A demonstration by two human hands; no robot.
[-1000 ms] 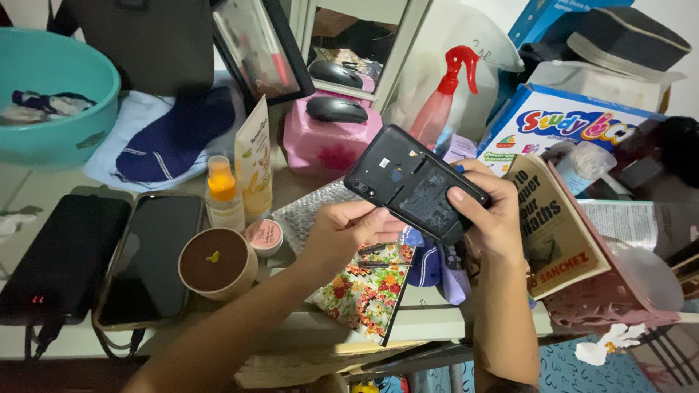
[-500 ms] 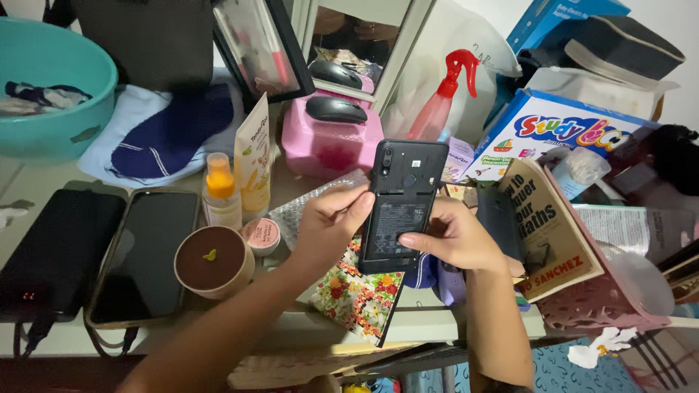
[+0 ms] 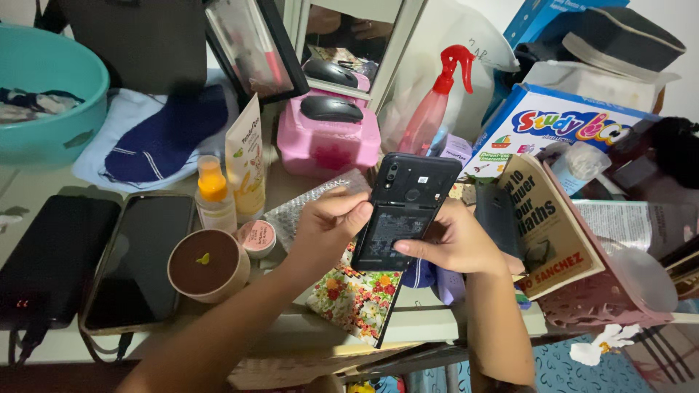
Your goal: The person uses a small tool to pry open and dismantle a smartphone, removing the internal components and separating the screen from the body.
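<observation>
Phone, back cover off, held upright above floral pouch. Left hand pinches its left edge; right hand cups right side, thumb on battery. Step: inspecting interior. Next needs steady grip, fingertip care.

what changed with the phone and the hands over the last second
The black phone turned from lying slantwise to standing nearly upright, back side up. The right hand, which gripped its right edge, now supports it from below and the side. The left hand stayed on its left edge. The flowered notebook, the round brown tin and the two phones on the table did not move.
</observation>
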